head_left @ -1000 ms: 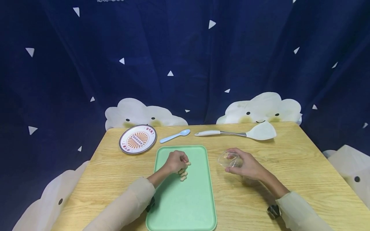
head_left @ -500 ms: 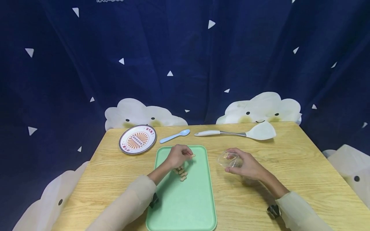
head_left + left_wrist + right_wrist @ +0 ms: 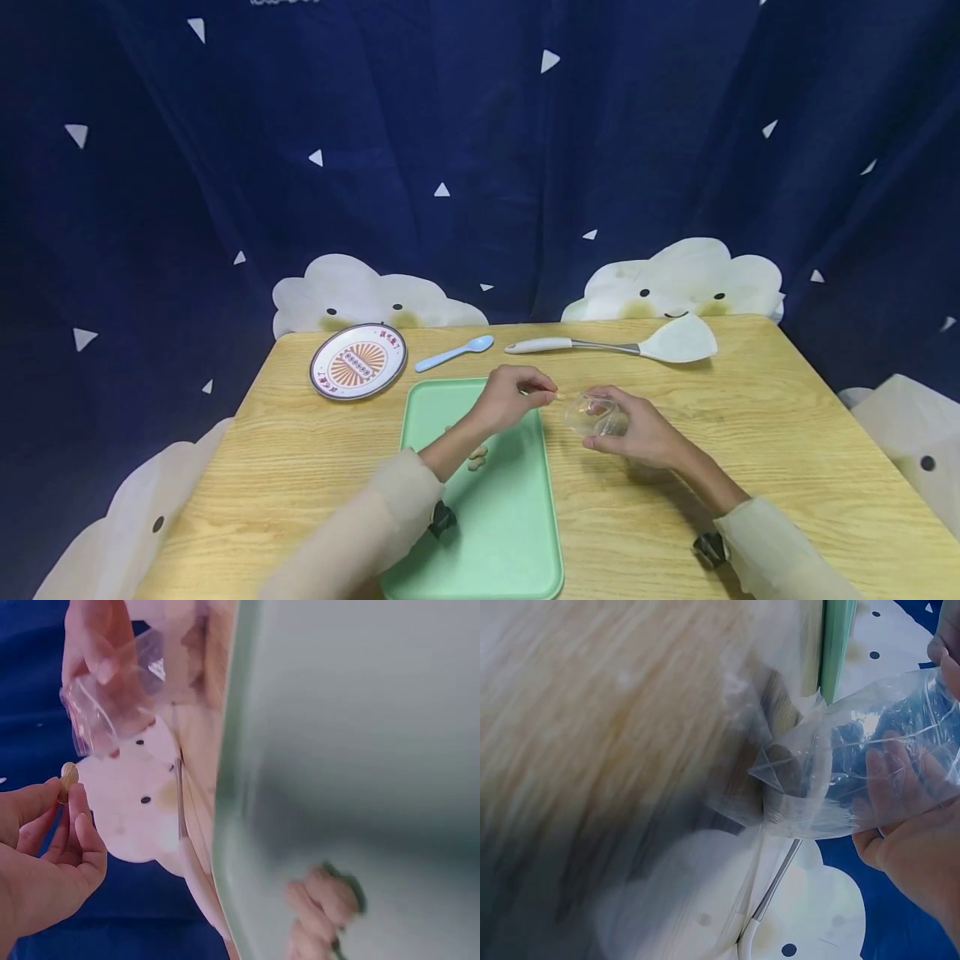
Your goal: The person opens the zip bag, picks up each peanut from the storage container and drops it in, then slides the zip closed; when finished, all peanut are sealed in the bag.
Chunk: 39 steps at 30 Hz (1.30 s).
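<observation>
Between the thumb and fingertips of my left hand (image 3: 506, 402), a peanut in its shell (image 3: 69, 775) is pinched. It hangs just past the right rim of the green tray (image 3: 517, 533), a short way from the mouth of a clear plastic bag (image 3: 832, 776). My right hand (image 3: 647, 429) grips that bag above the table, fingers and thumb around it, its mouth spread toward the left hand. On the tray lie several more peanuts (image 3: 322, 904), partly hidden by the left forearm in the head view.
A patterned plate (image 3: 358, 362) sits at the back left of the wooden table (image 3: 750, 433). Beside it lies a light blue spoon (image 3: 453, 354). A white spatula (image 3: 678, 340) stretches along the back right. A dark blue curtain (image 3: 480, 125) hangs behind.
My left hand has lifted a peanut off the pile and carried it right, across the tray toward the bag. The right hand and bag have stayed nearly still.
</observation>
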Available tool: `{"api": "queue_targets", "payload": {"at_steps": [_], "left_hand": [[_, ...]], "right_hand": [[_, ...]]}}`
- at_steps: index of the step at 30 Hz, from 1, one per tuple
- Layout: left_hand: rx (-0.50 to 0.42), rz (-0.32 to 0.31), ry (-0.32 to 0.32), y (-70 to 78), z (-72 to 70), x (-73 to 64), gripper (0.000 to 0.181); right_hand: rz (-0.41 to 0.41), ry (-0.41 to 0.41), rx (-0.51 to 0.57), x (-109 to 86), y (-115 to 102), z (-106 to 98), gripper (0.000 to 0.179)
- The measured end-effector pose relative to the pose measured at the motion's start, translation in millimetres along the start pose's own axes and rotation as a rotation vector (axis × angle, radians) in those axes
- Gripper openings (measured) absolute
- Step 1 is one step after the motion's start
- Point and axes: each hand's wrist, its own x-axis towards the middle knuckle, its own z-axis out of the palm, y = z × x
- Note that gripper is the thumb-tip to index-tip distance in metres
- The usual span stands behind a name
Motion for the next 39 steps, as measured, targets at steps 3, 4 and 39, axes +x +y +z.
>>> {"api": "queue_targets", "payload": {"at_steps": [3, 4, 39], "left_hand": [[-0.038, 0.019, -0.018, 4.0, 8.5, 3.7, 0.008], [-0.049, 0.024, -0.026, 4.6, 11.3, 4.7, 0.008], [0.089, -0.112, 0.019, -61.0, -67.8, -42.2, 0.013]], "right_hand": [[-0.001, -0.006, -0.001, 0.0, 0.7, 0.6, 0.065], [0.000, -0.005, 0.003, 0.1, 0.9, 0.7, 0.064], [-0.006, 0.004, -0.026, -0.3, -1.5, -2.0, 0.065]]}}
